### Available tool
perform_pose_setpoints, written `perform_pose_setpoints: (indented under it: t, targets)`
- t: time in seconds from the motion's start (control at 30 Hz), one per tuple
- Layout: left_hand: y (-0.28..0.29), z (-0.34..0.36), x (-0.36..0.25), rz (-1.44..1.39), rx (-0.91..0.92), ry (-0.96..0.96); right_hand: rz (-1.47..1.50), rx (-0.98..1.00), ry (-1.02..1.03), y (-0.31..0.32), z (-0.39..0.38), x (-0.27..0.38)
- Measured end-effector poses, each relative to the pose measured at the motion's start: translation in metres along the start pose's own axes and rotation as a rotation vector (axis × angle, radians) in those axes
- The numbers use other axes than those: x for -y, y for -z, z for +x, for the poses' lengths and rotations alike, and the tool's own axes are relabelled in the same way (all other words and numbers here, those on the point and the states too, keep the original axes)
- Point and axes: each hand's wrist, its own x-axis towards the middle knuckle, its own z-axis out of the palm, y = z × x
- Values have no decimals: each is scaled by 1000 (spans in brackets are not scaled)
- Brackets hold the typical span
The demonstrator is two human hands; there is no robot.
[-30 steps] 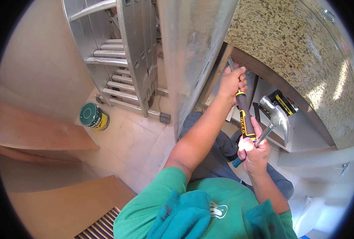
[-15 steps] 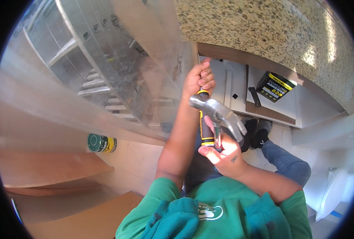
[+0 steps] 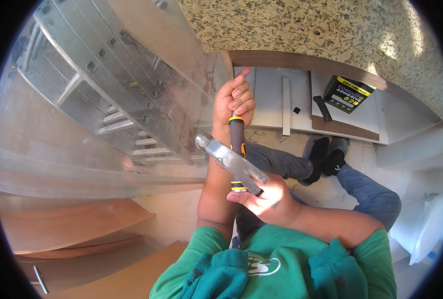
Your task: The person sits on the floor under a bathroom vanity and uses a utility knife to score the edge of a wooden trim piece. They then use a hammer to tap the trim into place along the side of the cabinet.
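My left hand (image 3: 235, 102) is closed round the metal shaft of a screwdriver (image 3: 237, 133), its index finger stretched up along the cabinet's edge. The screwdriver's dark grey and yellow handle points back toward me; its tip is hidden. Low by the butt of that handle, my right hand (image 3: 273, 202) is closed on a claw hammer (image 3: 234, 162). The steel hammer head lies across in front of the screwdriver handle, its round face to the left and claw to the lower right. Most of the hammer's handle is hidden behind its head and my hand.
A speckled stone countertop (image 3: 281, 30) overhangs an open cabinet (image 3: 268, 94). Inside are a black adhesive can (image 3: 348, 94), a dark strip (image 3: 322, 108) and a white strip (image 3: 286, 107). A metal ladder (image 3: 89, 65) shows through clouded plastic sheeting at left. Brown panels (image 3: 82, 224) lie lower left.
The hammer has moved left and down with my right hand, its head now crossing the screwdriver handle. My left hand keeps its grip. The view has shifted, and the green-lidded can is out of sight.
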Motion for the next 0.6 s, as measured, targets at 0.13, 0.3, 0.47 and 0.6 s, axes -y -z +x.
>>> perform_pose_setpoints:
  t: [0.13,0.3,0.47,0.6]
  targets:
    - [-1,-1,-2,-3,10,5,2,-43,75,-6,3,-5]
    - [0,-3,-3,-2,-8,9,-1,-68,99,-10,4,-10]
    - [1,1,-1,33,-20,8,-84,-19,41,-1,0,-10]
    - [3,-2,-2,44,-26,-1,-194,-39,163,6,-2,-5]
